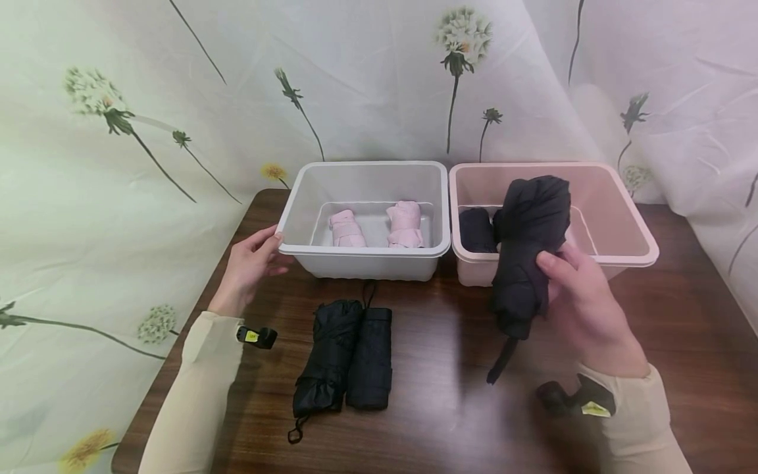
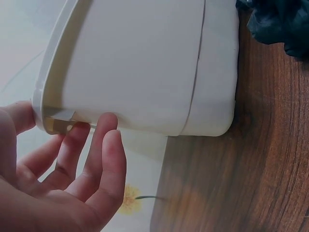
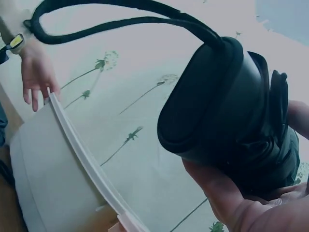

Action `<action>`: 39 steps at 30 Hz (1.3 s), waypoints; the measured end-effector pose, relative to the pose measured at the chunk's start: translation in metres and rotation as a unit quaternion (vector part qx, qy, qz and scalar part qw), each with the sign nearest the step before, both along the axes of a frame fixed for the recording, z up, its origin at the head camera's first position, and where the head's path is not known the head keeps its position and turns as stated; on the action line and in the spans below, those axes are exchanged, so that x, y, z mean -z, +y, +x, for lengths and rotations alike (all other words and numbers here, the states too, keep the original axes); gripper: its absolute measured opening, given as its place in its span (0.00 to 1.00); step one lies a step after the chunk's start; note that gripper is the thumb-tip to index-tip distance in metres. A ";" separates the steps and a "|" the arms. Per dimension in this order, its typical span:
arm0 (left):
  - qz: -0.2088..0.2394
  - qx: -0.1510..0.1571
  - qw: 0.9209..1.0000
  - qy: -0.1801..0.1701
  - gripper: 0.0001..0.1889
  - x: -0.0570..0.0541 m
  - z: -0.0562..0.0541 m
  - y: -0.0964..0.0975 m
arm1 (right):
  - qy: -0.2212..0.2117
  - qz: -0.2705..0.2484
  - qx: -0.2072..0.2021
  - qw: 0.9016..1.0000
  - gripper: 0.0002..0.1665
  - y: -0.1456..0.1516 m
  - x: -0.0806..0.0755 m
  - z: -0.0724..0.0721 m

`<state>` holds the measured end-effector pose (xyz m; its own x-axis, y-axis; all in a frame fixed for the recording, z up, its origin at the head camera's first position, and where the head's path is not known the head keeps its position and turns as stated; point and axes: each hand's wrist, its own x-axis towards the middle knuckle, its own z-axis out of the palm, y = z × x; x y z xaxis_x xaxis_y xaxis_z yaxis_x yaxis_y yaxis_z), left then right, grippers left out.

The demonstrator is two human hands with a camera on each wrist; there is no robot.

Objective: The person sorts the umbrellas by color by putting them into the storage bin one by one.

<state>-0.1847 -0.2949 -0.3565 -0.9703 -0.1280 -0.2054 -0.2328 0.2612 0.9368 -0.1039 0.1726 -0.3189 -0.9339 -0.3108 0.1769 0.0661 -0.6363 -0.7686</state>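
Observation:
My right hand [image 1: 583,299] grips a folded black umbrella [image 1: 530,243], its wrist strap hanging down, above the front rim of the pink bin [image 1: 633,227]. In the right wrist view the umbrella's flat handle end [image 3: 193,96] and strap loop face the camera. My left hand [image 1: 249,266] pinches the left front corner of the white bin's rim [image 1: 367,251], thumb on the rim and fingers below it. Two pink rolled bundles [image 1: 347,229] lie in the white bin. A black rolled bundle [image 1: 476,230] lies in the pink bin; the raised umbrella hides part of the inside.
Two more folded black umbrellas, a wider one [image 1: 328,355] and a slimmer one [image 1: 370,359], lie side by side on the brown wooden table [image 1: 438,395] before the white bin. A flower-printed cloth [image 1: 379,79] hangs behind the bins.

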 end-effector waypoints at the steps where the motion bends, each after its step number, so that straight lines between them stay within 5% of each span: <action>1: -0.002 0.000 1.000 0.000 0.30 0.000 0.000 0.000 | 0.001 -0.006 0.001 1.000 0.19 0.002 0.000 -0.001; 15: 0.001 -0.006 1.000 0.002 0.30 0.001 0.000 -0.001 | -0.001 -0.096 -0.061 0.993 0.23 0.022 -0.001 -0.013; 22: -0.006 -0.006 1.000 -0.001 0.30 0.002 -0.001 -0.001 | -0.005 -0.057 -0.058 0.997 0.24 0.037 -0.005 -0.018; 25: -0.001 -0.006 1.000 0.000 0.31 0.003 -0.001 -0.001 | -0.013 -0.090 -0.070 0.993 0.24 0.043 -0.006 -0.022; 31: -0.008 -0.002 1.000 -0.002 0.31 0.003 -0.001 -0.001 | 0.001 -0.065 -0.025 0.998 0.24 0.049 -0.011 -0.026; 39: 0.009 -0.003 1.000 -0.008 0.32 0.000 -0.002 -0.001 | -0.023 -0.139 -0.054 0.989 0.26 0.065 -0.011 -0.033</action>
